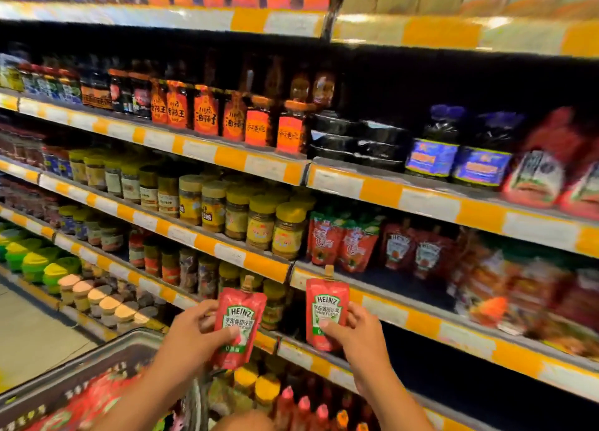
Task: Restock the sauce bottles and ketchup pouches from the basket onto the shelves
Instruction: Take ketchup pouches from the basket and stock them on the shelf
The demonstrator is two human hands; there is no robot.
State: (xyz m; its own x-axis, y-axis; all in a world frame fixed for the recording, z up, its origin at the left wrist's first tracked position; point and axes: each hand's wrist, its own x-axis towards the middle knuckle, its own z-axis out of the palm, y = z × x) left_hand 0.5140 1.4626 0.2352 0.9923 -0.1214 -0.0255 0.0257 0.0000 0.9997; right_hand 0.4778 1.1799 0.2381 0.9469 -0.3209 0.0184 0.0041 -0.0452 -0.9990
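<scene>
My left hand (191,333) grips a red Heinz ketchup pouch (241,314) upright, thumb across its lower front. My right hand (353,330) grips a second Heinz ketchup pouch (327,304) the same way. Both pouches are held in front of the shelf edge (431,328), just below the shelf where matching Heinz pouches (415,252) stand beside other red pouches (340,242). The grey basket (97,362) sits at the bottom left under my left forearm, with red packets showing inside.
Shelves with orange and white price strips run across the view. Yellow-lidded jars (259,223) stand left of the pouches. Dark sauce bottles (453,148) sit on the shelf above. Red-capped bottles (304,408) line the lower shelf. Aisle floor (29,333) shows at left.
</scene>
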